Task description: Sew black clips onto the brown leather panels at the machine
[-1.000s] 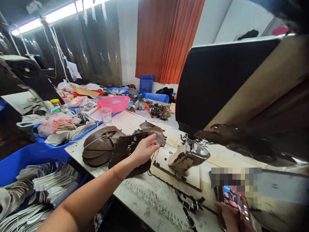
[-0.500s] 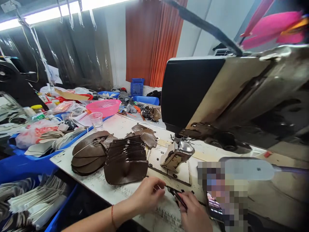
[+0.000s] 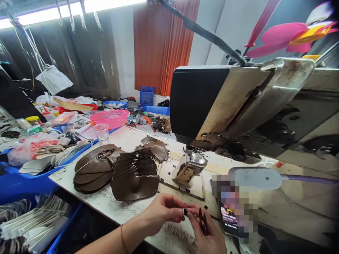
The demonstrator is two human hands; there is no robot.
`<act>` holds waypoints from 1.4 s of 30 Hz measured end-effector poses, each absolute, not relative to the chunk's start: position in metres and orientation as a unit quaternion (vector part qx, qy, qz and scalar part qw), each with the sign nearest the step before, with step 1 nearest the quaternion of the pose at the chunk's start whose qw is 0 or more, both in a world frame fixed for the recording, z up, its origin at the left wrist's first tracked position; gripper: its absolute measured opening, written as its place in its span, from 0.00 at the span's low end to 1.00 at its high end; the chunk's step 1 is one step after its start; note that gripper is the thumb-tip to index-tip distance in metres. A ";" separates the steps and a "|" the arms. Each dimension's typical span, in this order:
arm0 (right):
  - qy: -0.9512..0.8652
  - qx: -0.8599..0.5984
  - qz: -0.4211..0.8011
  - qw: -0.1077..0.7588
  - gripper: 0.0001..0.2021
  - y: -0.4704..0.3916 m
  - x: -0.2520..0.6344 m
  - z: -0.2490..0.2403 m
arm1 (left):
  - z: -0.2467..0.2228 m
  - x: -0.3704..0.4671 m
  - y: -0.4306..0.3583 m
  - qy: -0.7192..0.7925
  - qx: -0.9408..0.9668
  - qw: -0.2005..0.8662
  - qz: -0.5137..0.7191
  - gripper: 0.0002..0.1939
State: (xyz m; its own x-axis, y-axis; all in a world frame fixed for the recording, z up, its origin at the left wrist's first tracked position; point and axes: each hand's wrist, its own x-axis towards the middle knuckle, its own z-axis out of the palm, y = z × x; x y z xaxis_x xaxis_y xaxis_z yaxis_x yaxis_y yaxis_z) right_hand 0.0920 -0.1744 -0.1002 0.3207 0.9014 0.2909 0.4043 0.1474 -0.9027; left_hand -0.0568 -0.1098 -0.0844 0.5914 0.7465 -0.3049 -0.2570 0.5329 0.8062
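At the table's front edge, my left hand (image 3: pixel 162 213) pinches a small dark and white item (image 3: pixel 184 211) whose details are too small to tell. My right hand (image 3: pixel 208 231) touches the same spot with its fingertips, and dark, slim snips (image 3: pixel 203 220) are held in its fingers with the blades pointing up. Left of my hands lie a fanned stack of dark brown leather pieces (image 3: pixel 135 187) and a pile of rounded brown pieces (image 3: pixel 92 180). Behind my hands stands the sewing machine's metal post (image 3: pixel 185 169).
The machine head (image 3: pixel 198 102) overhangs on the right. A phone (image 3: pixel 229 217) lies right of my hands, partly blurred. Farther back are a pink basket (image 3: pixel 109 119) and a clear cup (image 3: pixel 101 132). A blue bin (image 3: pixel 66 225) with pale pieces stands lower left.
My hands have come together at the small item; before, they were slightly apart. The snips have turned from pointing left to pointing up. The camera view has shifted slightly.
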 end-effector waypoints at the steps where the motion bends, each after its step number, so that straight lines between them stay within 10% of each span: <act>1: -0.506 -0.615 0.261 0.545 0.12 -0.175 0.091 -0.101 | -0.084 -0.057 -0.110 0.334 0.369 0.808 0.313 0.19; 8: -0.396 -0.624 0.397 0.545 0.25 -0.180 0.090 -0.108 | -0.072 -0.055 -0.112 0.332 0.360 0.792 0.363 0.15; 26: -0.337 -0.631 0.470 0.517 0.19 -0.172 0.082 -0.111 | -0.081 -0.065 -0.116 0.399 0.516 0.669 0.355 0.01; 35: -0.319 -0.668 0.397 0.542 0.14 -0.177 0.076 -0.112 | -0.081 -0.132 -0.076 0.582 0.800 0.040 0.137 0.29; 42: -0.315 -0.661 0.395 0.555 0.15 -0.181 0.076 -0.117 | -0.076 -0.141 -0.066 0.542 0.835 0.024 0.092 0.05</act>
